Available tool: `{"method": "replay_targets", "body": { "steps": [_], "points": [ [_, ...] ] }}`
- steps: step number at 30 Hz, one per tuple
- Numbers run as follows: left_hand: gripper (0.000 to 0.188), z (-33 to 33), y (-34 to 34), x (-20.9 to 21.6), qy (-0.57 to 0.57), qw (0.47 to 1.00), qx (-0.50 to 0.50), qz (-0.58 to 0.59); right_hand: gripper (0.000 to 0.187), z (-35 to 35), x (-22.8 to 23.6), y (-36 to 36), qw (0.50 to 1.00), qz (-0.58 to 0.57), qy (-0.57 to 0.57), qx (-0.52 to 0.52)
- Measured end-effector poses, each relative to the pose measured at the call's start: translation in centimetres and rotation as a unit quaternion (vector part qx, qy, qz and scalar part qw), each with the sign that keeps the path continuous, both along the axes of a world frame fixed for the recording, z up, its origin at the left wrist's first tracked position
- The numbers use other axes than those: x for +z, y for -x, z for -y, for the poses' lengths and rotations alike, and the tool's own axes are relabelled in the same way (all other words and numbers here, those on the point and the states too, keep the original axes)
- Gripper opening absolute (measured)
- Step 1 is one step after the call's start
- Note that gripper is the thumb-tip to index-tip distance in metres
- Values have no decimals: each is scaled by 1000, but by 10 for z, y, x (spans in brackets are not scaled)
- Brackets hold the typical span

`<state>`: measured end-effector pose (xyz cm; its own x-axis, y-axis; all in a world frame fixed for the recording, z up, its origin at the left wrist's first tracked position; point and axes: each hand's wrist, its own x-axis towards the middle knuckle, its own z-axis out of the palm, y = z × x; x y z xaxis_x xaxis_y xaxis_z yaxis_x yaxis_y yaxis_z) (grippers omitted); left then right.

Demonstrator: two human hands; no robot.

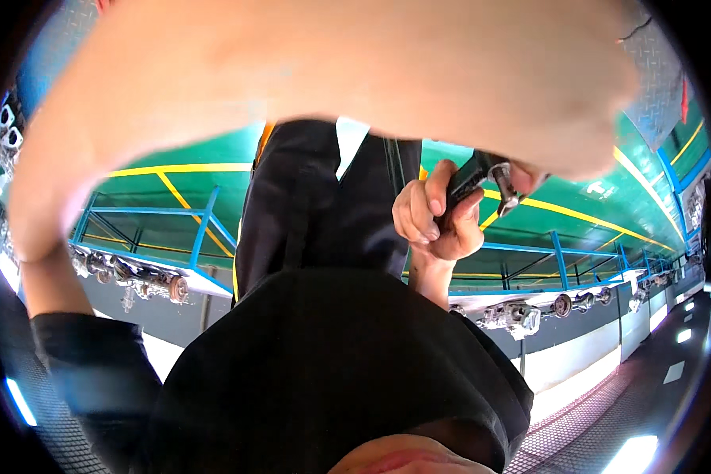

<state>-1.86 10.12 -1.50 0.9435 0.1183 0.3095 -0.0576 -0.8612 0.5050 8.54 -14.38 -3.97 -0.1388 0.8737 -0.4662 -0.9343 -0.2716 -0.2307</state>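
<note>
My left forearm (332,71) sweeps close and large across the top, hiding much of what lies behind it. At its right end my left hand (581,150) curls down, its fingertips closed at the shiny metal end (504,182) of a black tool; most of its fingers are hidden. Below that, my right hand (438,212) grips the tool's black body (468,183) between thumb and fingers. The tool's exact kind is not clear, since both hands and the forearm cover parts of it.
A green floor (158,186) with yellow lines surrounds my dark trousers (316,197). Blue-framed benches (205,229) stand to both sides, bearing metal machine parts (517,316). Patterned metal plate (660,79) shows at the upper right, with more machine parts (8,126) at the far left.
</note>
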Motion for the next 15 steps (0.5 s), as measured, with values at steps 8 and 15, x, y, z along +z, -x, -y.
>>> {"method": "replay_targets", "body": {
  "steps": [8,15],
  "points": [
    [23,116,40,29,78,921,364,-110,52,2,11,-1,997,-17,81,-2],
    [43,227,4,50,308,790,527,-54,50,5,5,-11,997,-26,64,31]
  ]
}}
